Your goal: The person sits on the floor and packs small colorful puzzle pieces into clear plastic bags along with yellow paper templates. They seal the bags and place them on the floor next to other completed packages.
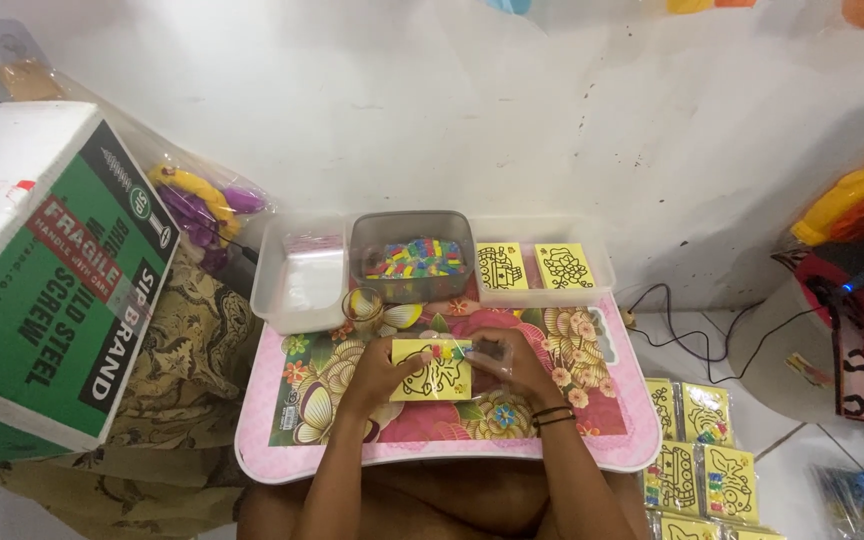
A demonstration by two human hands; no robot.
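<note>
A small yellow card [432, 372] with a black line drawing lies on the pink flowered lap tray [282, 420]. My left hand [377, 375] holds the card's left edge. My right hand [512, 365] rests at the card's right top corner, fingers pinched on a small clear packet of coloured bits. A few coloured pieces sit along the card's top edge. Two black bands circle my right wrist.
Behind the card stand a grey tub of coloured pieces [412, 255], a clear empty tub [300, 280], a clear tub with two yellow cards [532, 268] and a small cup [362, 305]. More yellow cards [697, 450] lie right; a green-and-white carton [42, 270] stands left.
</note>
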